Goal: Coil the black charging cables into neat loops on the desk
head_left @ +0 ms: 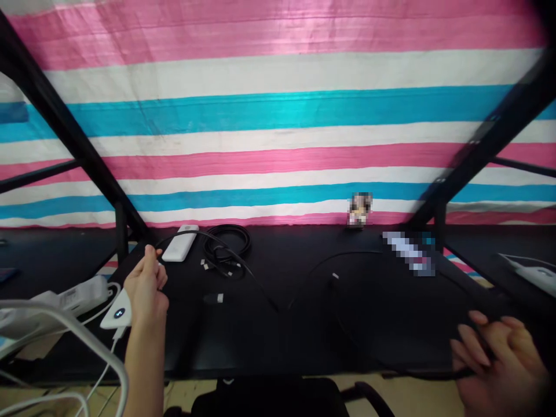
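Note:
My left hand (147, 281) is closed in a pinch at the left of the black desk, on a black cable (237, 255). That cable arcs past a white power bank (180, 246) and down to the desk's middle. At the lower right, my right hand (499, 359) has its fingers curled round another stretch of black cable (428, 375), which runs along the desk's front edge. A bundle of coiled black cables (248, 238) with several plugs lies behind. Two loose plugs, a USB plug (220, 298) and a small light plug (335, 276), rest on the desktop.
Beside my left wrist lie a white device with a round display (113, 315) and a white power strip (82, 294) with thick white cables. A pixelated flat object (408, 253) and a small pixelated item (359, 211) are at the back right. Slanted black frame bars (93, 150) flank the desk.

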The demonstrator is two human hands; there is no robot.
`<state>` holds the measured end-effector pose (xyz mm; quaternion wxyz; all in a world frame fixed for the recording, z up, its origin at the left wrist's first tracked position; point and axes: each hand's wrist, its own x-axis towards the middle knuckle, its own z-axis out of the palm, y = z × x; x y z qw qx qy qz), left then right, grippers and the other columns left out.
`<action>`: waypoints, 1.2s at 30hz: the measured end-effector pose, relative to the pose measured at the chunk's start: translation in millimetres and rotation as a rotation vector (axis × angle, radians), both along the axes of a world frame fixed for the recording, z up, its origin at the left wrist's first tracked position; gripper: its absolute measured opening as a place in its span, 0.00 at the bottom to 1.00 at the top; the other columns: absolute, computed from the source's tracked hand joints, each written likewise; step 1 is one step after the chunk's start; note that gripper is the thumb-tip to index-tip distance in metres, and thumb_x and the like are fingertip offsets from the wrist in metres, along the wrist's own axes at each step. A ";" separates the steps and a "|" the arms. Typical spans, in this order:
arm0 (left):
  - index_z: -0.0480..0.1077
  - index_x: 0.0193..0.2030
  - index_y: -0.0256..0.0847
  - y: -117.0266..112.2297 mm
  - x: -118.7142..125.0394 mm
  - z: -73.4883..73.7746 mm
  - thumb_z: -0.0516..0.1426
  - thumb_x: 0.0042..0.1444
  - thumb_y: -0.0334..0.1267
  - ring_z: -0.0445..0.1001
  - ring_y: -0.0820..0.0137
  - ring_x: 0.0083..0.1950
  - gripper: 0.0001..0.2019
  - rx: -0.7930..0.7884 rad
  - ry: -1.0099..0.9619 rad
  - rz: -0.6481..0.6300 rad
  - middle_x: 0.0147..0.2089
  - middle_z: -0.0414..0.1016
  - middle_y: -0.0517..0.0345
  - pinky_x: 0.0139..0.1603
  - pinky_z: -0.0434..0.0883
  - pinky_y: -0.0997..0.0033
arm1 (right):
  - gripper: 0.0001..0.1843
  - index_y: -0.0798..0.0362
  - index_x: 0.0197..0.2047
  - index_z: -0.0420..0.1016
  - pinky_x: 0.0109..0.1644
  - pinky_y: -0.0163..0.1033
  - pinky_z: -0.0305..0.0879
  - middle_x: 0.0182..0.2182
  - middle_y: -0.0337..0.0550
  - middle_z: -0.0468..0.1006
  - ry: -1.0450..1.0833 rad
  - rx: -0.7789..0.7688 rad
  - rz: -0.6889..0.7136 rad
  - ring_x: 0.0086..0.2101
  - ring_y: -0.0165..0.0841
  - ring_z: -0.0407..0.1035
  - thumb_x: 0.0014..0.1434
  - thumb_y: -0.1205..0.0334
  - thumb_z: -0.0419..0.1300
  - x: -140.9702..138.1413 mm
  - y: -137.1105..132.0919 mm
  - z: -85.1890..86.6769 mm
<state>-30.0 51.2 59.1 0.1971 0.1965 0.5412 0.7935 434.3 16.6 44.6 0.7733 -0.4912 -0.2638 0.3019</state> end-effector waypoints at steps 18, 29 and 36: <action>0.75 0.28 0.40 13.6 109.7 39.7 0.60 0.52 0.50 0.49 0.78 0.20 0.14 0.050 0.323 -0.367 0.16 0.53 0.66 0.21 0.49 0.74 | 0.07 0.50 0.38 0.81 0.18 0.31 0.59 0.37 0.44 0.75 -0.990 0.125 0.402 0.17 0.21 0.56 0.57 0.60 0.62 -158.7 25.7 14.0; 0.61 0.27 0.38 21.9 86.8 31.1 0.66 0.46 0.50 0.39 0.85 0.16 0.21 0.041 -0.195 -0.664 0.20 0.43 0.74 0.15 0.38 0.80 | 0.12 0.43 0.42 0.83 0.31 0.34 0.68 0.37 0.44 0.78 -0.996 0.235 0.692 0.29 0.31 0.69 0.59 0.64 0.60 -142.2 18.5 15.5; 0.62 0.30 0.39 21.1 66.7 23.2 0.61 0.55 0.44 0.38 0.84 0.15 0.13 0.131 -0.285 -0.606 0.18 0.42 0.73 0.13 0.39 0.79 | 0.11 0.41 0.42 0.82 0.34 0.37 0.69 0.28 0.40 0.81 -1.014 0.091 0.750 0.29 0.33 0.73 0.59 0.61 0.60 -119.4 25.0 6.6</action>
